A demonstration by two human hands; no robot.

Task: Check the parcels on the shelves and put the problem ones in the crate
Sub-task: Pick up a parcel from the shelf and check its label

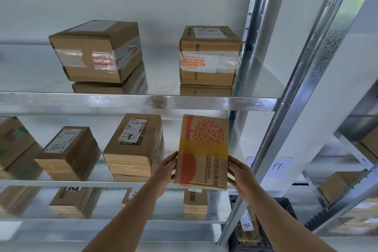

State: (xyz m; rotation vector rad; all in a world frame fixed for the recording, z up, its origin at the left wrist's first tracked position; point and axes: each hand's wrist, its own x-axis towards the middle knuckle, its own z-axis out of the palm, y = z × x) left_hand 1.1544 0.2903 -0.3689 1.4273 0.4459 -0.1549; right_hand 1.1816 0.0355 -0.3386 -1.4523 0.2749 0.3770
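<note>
Parcel with red tree print (pixel 203 151) held upright between both hands, left hand (pixel 165 168) gripping its left edge, right hand (pixel 241 172) gripping its right edge, at middle shelf (pixel 61 183) front, crate (pixel 286 206) below right grip

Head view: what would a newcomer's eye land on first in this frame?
First, the box with the red tree print and yellow tape, held upright between both hands, left hand and right hand, at the right end of the middle shelf. Next, two taped brown boxes, left and right, stand apart on the upper shelf. At lower right, a dark crate holds a parcel marked 7786.
</note>
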